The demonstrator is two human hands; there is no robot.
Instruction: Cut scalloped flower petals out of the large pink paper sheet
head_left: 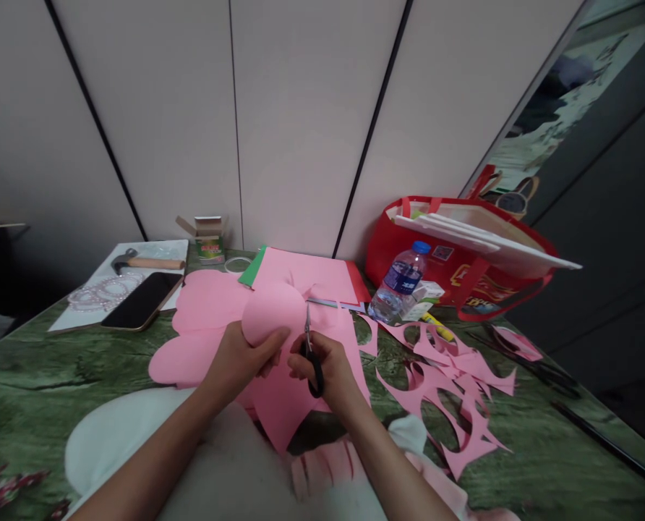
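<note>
My left hand (246, 354) pinches the lower edge of a rounded pink paper piece (273, 311), its thumb lying on the front. In my right hand (325, 362) is a pair of scissors (315, 373) with black handles. The blades point up and away, against the right edge of the rounded piece, where a thin curl of pink paper comes off. Whether the blades are parted is hard to see. Beneath both hands lie more pink sheets (349, 347), and scalloped pink paper shapes (208, 300) spread to the left.
Pink paper offcuts (453, 405) lie to the right, near a water bottle (401, 282) and a red bag (463, 268). At left are a phone (141, 302), a hammer (152, 263) and a small box (210, 242). A pale wall (301, 130) closes off the back.
</note>
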